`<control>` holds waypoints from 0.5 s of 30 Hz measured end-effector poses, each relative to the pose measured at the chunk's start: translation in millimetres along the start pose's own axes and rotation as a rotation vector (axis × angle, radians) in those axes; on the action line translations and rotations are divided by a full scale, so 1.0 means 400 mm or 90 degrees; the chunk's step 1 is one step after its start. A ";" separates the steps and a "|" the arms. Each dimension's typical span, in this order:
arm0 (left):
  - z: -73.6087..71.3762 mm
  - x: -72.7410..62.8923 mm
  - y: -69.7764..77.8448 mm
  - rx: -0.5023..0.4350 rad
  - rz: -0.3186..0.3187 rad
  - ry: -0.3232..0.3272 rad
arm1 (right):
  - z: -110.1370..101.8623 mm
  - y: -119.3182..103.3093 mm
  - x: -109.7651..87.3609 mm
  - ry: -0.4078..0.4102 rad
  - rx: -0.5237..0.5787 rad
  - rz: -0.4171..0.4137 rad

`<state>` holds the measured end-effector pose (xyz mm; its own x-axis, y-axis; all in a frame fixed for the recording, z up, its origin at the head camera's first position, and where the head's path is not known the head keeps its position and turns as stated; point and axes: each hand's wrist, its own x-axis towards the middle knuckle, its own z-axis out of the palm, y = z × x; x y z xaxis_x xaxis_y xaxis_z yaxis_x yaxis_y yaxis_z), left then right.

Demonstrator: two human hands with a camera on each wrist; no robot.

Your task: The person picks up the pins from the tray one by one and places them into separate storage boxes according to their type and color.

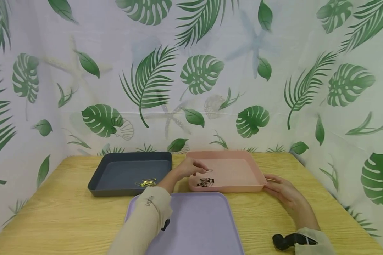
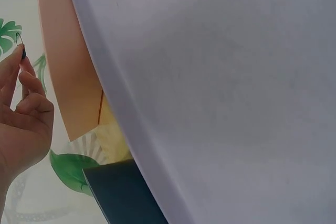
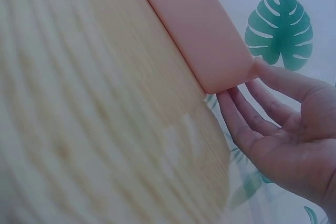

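My left hand (image 1: 193, 168) pinches a small safety pin (image 1: 209, 171) above the left part of the pink tray (image 1: 258, 188). In the left wrist view the safety pin (image 2: 20, 43) stands up from the thumb and fingertips, its end dark. Below that hand, a small pile of black safety pins (image 1: 205, 182) lies in the pink tray. My right hand (image 1: 285, 193) touches this tray's right front corner with extended fingers. The right wrist view has the thumb at the rim and the other fingers along the wall (image 3: 210, 40). Gold-coloured safety pins (image 1: 148, 182) lie in the dark blue tray (image 1: 99, 193).
A lavender tray (image 1: 204, 223) lies in front of the other two, partly under the left forearm. All three trays are on a wooden table (image 1: 51, 212). A leaf-patterned cloth (image 1: 166, 71) hangs behind and at both sides.
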<state>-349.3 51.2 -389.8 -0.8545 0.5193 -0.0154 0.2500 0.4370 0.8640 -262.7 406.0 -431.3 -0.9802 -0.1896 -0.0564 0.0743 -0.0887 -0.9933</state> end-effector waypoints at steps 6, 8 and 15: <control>0.012 0.009 -0.002 0.003 0.004 0.000 | 0.006 -0.002 0.001 0.008 -0.016 0.006; 0.013 0.010 -0.003 0.005 0.006 0.003 | 0.006 -0.001 0.002 0.007 -0.016 0.007; 0.015 0.014 -0.011 0.013 0.003 -0.002 | 0.007 -0.001 0.000 0.005 -0.003 0.007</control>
<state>-352.5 56.7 -396.5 -0.8519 0.5235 -0.0124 0.2638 0.4495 0.8534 -262.1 403.5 -430.5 -0.9807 -0.1833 -0.0678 0.0839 -0.0813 -0.9932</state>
